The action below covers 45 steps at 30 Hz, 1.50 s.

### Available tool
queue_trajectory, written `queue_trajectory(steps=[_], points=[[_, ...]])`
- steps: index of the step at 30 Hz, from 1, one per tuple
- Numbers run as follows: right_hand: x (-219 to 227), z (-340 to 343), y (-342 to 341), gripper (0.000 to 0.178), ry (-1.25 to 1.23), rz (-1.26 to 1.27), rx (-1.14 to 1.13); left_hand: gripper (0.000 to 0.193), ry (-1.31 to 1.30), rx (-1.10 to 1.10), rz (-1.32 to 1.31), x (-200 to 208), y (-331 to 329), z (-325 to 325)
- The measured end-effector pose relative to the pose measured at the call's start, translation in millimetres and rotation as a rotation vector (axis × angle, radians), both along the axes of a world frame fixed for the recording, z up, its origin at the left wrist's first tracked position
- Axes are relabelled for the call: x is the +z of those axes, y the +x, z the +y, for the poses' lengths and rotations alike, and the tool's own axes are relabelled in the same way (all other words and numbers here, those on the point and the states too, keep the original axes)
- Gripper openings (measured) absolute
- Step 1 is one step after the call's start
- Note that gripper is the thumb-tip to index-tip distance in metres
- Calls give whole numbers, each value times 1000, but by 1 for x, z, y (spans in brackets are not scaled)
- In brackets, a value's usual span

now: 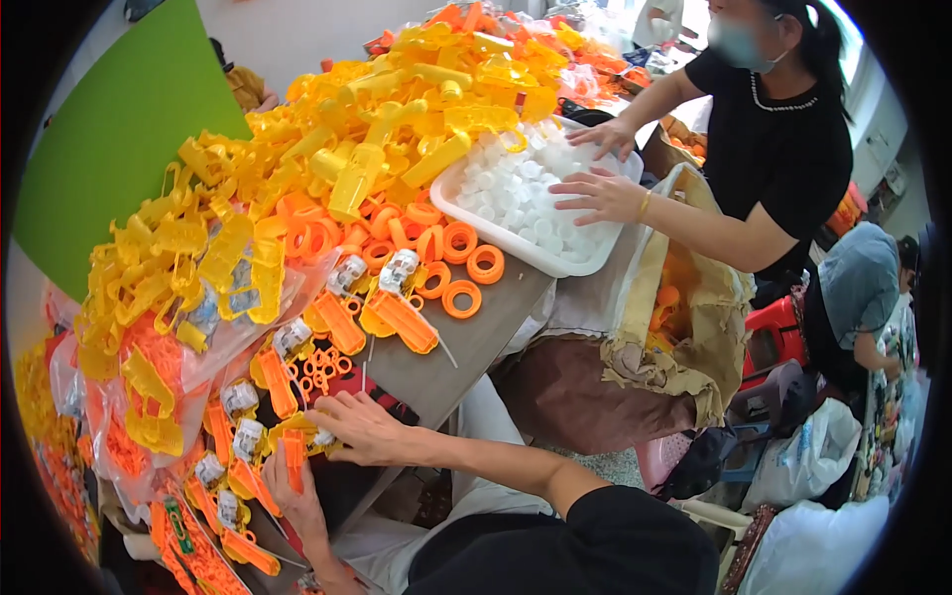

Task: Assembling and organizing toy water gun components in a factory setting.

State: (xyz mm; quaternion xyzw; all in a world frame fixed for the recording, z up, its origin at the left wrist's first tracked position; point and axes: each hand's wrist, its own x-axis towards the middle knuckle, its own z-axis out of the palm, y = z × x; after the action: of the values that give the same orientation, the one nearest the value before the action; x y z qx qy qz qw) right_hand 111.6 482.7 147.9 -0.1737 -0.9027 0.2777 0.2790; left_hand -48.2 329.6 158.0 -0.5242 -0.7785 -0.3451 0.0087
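My left hand [297, 501] is closed around an orange plastic piece [294, 454], low on the work table's near edge. Close beside it, my right hand [369, 430] curls its fingers and thumb over a yellow plastic shell [315, 420] with a whitish insert; its fingertips partly cover the shell. Around both hands lie several part-assembled yellow and orange pieces with silvery mechanisms, one a yellow-orange assembly [402, 319] with a thin rod sticking out. Small orange rings [322, 369] sit just beyond my hands.
Yellow plastic shells [397, 109] are heaped across the table, with larger orange rings [461, 298] in front. A co-worker [778, 129] reaches into a white tray [585, 266] of translucent caps. An open sack [684, 367] stands right of the table, near a red stool [772, 337].
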Motion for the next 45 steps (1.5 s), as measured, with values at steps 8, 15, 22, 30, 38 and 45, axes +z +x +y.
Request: queue_trajectory(steps=[8, 15, 22, 30, 38, 45], points=[[13, -24, -26, 44, 4, -47, -158, 28, 101, 239, -7, -3, 4, -4], [23, -1, 0, 57, -17, -26, -84, 23, 284, 148, -127, -5, 8, 18], [28, -13, -5, 56, -108, -102, -50, 23, 292, 182, -86, -7, 9, 3], [27, -11, -1, 56, -115, -120, -47, 20, 244, 148, 23, -8, 11, 4], [33, 18, 26, 55, -410, -45, 77, 18, 198, 213, 138, -4, 32, -2], [32, 27, 18, 36, -800, 15, -34, 18, 196, 180, 86, -1, 27, -5]])
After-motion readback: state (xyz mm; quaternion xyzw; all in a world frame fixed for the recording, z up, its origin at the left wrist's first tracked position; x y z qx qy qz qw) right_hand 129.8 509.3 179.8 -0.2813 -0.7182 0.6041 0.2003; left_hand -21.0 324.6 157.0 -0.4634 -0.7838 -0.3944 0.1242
